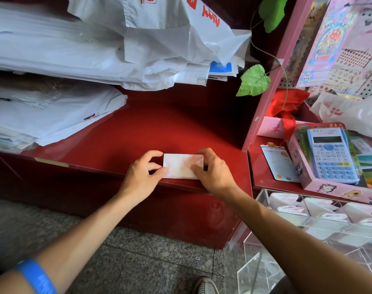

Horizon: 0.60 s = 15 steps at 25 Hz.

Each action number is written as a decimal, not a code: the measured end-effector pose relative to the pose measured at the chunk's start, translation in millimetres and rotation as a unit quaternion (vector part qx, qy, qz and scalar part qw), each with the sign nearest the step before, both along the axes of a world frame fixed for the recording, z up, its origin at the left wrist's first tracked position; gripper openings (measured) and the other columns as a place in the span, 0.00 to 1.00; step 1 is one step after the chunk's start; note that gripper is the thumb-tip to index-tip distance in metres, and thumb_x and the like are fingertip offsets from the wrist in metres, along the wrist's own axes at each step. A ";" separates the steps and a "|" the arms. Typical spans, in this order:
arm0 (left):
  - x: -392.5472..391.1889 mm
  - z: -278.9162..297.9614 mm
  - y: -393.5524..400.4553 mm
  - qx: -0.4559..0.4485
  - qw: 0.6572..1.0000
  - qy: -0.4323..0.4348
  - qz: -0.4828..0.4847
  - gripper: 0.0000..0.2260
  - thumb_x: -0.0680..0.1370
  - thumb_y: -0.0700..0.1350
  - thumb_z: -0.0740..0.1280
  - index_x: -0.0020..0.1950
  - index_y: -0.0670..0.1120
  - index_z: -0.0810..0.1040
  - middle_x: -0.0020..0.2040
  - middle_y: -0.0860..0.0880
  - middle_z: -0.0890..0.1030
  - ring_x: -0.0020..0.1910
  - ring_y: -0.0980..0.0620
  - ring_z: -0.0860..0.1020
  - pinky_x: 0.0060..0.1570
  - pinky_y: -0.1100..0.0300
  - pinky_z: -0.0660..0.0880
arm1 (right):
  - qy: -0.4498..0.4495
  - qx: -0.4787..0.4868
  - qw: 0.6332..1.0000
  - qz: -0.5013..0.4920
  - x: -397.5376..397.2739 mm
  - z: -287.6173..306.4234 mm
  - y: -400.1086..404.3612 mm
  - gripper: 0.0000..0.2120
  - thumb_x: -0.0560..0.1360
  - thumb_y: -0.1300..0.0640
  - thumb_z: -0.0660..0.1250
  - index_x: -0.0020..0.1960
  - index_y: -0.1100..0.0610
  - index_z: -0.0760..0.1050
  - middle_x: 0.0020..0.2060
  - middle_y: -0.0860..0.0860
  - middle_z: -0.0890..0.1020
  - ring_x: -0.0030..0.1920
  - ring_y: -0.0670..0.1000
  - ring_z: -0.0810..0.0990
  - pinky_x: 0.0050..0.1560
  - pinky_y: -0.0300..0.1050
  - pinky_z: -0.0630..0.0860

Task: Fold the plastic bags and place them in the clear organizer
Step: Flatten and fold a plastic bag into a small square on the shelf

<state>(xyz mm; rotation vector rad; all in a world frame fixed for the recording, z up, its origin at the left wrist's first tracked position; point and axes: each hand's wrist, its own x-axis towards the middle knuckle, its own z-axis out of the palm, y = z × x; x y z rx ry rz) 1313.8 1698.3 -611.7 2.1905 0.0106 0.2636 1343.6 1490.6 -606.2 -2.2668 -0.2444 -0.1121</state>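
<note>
A plastic bag folded into a small white and pink rectangle [179, 166] lies at the front edge of the red counter [159, 124]. My left hand [142, 172] pinches its left end with curled fingers. My right hand [212, 168] pinches its right end, thumb on top. The clear organizer [308, 225] stands at the lower right, below the counter level, with several folded white bags in its compartments. Piles of unfolded white plastic bags [96, 49] cover the back left of the counter.
A pink shelf frame [272, 81] rises right of the counter, with green fake leaves [254, 81] on it. On the shelf to the right lie a packaged blue calculator [331, 155], cards and a white bag [350, 115]. Grey stone floor [138, 262] and my shoe [204, 286] are below.
</note>
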 end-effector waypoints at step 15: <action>-3.6 -9.7 -13.4 0.330 0.931 -0.026 -0.152 0.31 0.76 0.39 0.60 0.79 0.47 0.60 0.80 0.52 0.56 0.79 0.53 0.53 0.77 0.46 0.50 | 0.006 -0.363 0.917 0.164 -11.1 -11.3 2.2 0.35 0.80 0.32 0.47 0.81 0.46 0.43 0.80 0.45 0.45 0.80 0.52 0.40 0.77 0.61 0.37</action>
